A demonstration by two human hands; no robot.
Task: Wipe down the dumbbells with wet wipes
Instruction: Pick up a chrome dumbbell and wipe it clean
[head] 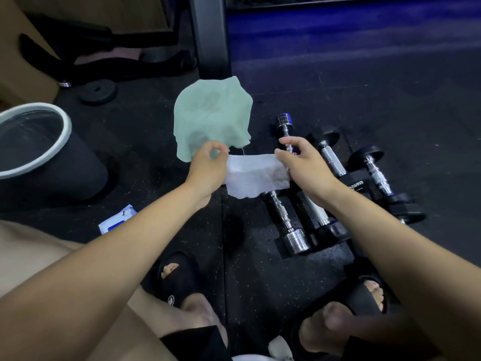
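A white wet wipe (256, 175) hangs stretched between my two hands above the dark floor. My left hand (209, 165) pinches its left edge and my right hand (303, 162) pinches its right edge. Below and to the right lie three dumbbells side by side: a chrome one (283, 217) partly hidden behind the wipe, a black-headed one (329, 157) in the middle, and another black-headed one (377, 175) at the right. A wipes packet (117, 220), white and blue, lies on the floor beside my left forearm.
A pale green cloth (212, 118) is draped over something just beyond my left hand. A black bin (39, 152) with a white rim stands at the left. A small weight plate (97, 91) and a black machine post (210, 35) are farther back. My feet in black slippers (179, 280) are below.
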